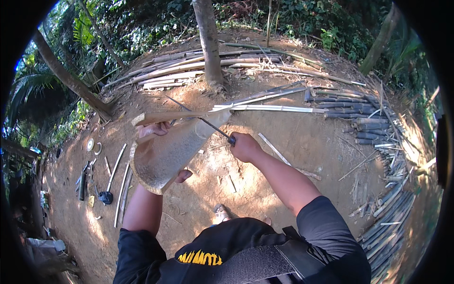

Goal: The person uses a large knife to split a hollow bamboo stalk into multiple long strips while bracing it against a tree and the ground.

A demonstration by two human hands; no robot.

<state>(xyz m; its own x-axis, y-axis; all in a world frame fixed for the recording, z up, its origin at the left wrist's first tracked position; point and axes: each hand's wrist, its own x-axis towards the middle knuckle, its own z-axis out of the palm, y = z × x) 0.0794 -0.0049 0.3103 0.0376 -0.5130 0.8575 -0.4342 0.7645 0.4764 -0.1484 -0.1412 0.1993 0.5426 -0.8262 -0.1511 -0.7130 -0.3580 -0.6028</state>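
My left hand [157,129] grips a large, hollow, split length of bamboo [165,154] from beneath. Its fingertips show at the far edge and the thumb at the near edge; the palm is hidden behind the piece. A pale strip [175,115] runs along the far edge, with the fingers in the gap below it; whether it is still joined cannot be made out. My right hand [247,147] is closed round the black handle of a long, thin-bladed knife [215,128]. The blade slants up and left across the bamboo's far side, its tip beyond the strip.
Bamboo poles [175,71] lie behind a tree trunk [208,42]. Dark bamboo lengths [392,222] are stacked at right. White strips [274,108] rest on the dirt ahead. At left lie a spool [93,146], a dark long tool [82,182] and a black bundle [105,197].
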